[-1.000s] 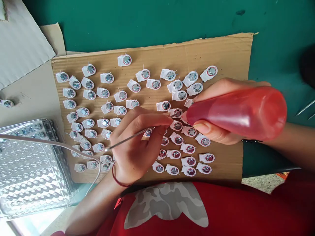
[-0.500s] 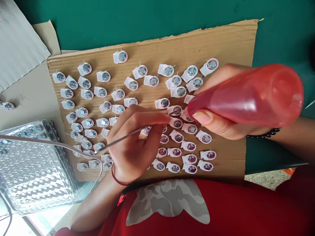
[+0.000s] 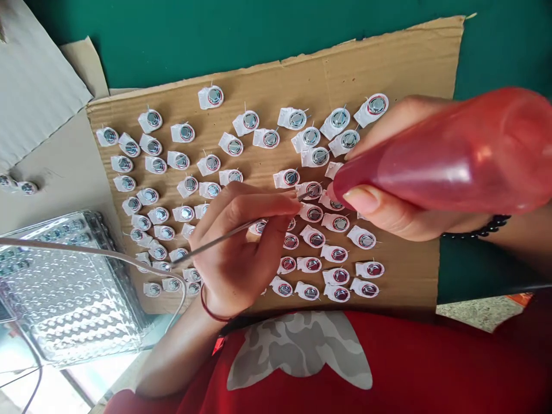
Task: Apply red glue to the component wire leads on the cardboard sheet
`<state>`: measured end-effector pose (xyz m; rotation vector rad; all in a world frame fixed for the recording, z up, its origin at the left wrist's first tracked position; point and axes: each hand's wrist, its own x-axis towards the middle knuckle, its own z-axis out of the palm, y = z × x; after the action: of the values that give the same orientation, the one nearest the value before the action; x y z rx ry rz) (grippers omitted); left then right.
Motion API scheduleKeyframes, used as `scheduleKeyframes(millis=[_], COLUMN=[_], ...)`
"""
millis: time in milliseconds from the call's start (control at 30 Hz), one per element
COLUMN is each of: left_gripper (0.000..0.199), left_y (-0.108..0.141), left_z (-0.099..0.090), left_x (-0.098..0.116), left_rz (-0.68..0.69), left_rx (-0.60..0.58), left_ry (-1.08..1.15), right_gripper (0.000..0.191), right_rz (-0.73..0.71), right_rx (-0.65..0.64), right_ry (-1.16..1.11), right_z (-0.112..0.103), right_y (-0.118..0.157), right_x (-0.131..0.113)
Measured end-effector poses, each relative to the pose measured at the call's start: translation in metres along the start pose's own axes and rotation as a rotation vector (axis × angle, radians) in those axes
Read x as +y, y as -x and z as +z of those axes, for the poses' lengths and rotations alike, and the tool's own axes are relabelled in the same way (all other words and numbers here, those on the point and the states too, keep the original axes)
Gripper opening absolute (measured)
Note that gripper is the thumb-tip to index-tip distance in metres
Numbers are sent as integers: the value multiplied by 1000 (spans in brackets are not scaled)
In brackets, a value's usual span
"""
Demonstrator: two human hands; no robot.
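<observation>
My left hand [image 3: 241,247] pinches a thin metal rod [image 3: 224,238]. Its tip meets a small round silver part on a white tab [image 3: 313,191], which looks like a mini speaker. My right hand [image 3: 401,224] wraps round a red translucent squeeze bottle [image 3: 440,161], tilted with its narrow end down and to the left. The bottle's nozzle end lies close by the rod's tip, over another silver part [image 3: 334,201]; whether they touch I cannot tell. Many such parts with fine wires lie on a cardboard sheet [image 3: 401,63], some hidden under my hands.
A clear plastic tray with rows of pockets [image 3: 77,287] is at the lower left, some pockets holding silver parts. A grey cable [image 3: 86,248] runs across it. More silver parts [image 3: 28,187] lie at the left edge. Green tabletop [image 3: 259,34] surrounds the cardboard.
The view has shifted slightly, so the cardboard and parts appear a little to the right. Both hands keep their grips, and the bottle appears slightly higher and further right.
</observation>
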<state>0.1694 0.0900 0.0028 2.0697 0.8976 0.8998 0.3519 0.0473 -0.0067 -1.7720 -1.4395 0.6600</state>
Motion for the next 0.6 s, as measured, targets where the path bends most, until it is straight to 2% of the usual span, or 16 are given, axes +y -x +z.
scheduleKeyframes(millis=[100,200,433,600], left_gripper=[30,30,30,30], left_y=[0,0,0,-1], left_z=[1,0,-2,-2], left_x=[0,1,3,2], left_rz=[3,-11,-10,4], left_rx=[6,10,-16,-7], left_ry=[5,-7,-48,-28], right_gripper=[48,45,45,43], right_rz=[32,-7,108,120], right_rx=[31,54,5,9], right_ry=[62,19,53,-3], right_z=[-1,-3,-5,-5], right_y=[0,-1,-2,-3], right_x=[0,-2,-5,-7])
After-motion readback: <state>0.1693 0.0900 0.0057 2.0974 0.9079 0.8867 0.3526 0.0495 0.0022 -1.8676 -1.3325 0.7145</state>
